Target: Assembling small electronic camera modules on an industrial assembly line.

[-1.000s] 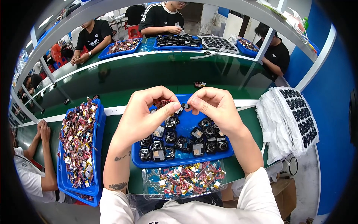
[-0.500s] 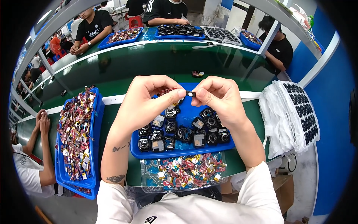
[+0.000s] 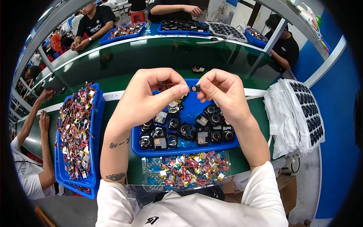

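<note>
Pinching a small black part (image 3: 195, 88) between thumb and forefinger, the right hand (image 3: 223, 96) is holding it up just above the far edge of the blue tray (image 3: 189, 150), while the left hand (image 3: 147, 99) is meeting it from the other side, its fingers (image 3: 177, 90) closed on a little red-wired piece (image 3: 169, 86) and touching the black part's near end. Both hands are gripping, neither one open. The black part is looking very light and rigid, probably a bit slick and easy to drop, so it is best being held by its short sides at the fingertips, as now. The wired piece is looking delicate, its thin leads likely bending or tearing if pulled. Below, black round-lensed modules (image 3: 174, 123) are lying in the tray on the green table (image 3: 121, 75), with a clear tray (image 3: 149, 178) of wired pieces nearer the person.
</note>
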Motion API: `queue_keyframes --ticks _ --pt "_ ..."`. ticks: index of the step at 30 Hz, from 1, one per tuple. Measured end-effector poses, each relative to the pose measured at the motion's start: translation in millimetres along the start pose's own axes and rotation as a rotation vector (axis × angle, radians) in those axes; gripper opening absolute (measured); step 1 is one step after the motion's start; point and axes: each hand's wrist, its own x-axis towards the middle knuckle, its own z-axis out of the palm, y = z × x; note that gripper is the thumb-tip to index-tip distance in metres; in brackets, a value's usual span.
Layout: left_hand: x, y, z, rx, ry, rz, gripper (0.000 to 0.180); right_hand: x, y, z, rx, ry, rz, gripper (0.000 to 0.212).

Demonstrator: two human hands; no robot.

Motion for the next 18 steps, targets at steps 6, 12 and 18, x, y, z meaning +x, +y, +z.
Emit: queue_keyframes --ticks 6,12,18 --pt "2 -2 -1 -0.006 -0.027 -0.038 0.015 0 1 1 -0.079 0.032 0.018 0.015" --pt "1 -3 -9 -0.077 0.031 0.026 0.015 9 15 -9 -1.037 0.226 -0.172 0.021" --pt "1 -5 -11 -0.012 0.055 0.056 0.016 -5 36 -24 -1.515 -0.260 0.000 0.034"
